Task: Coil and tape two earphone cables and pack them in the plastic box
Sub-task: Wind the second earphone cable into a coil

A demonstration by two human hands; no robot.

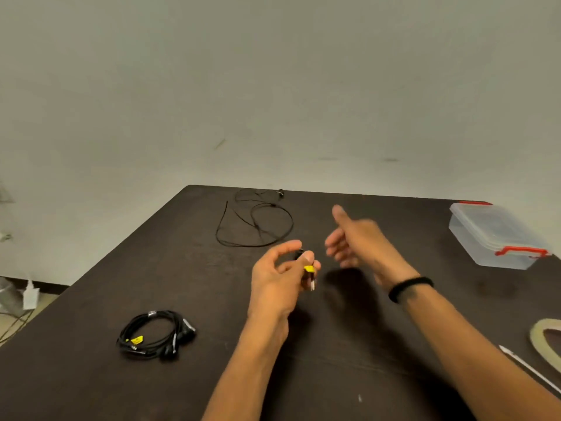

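Head view — left hand (280,279) pinches a small dark piece with a yellow tag (309,268) between thumb and fingertips, probably one end of an earphone cable, though the rest of it is too blurred to trace; right hand (353,238) hovers just beside it, fingers loosely spread, holding nothing. A coiled cable (156,334) lies near-left on the table (394,375), a loose cable (255,220) far centre, the plastic box (494,235) closed at far right, tape roll (546,340) at the right edge. To coil well, I judge — keep the left pinch firm as anchor and wind even loops with the free right hand.
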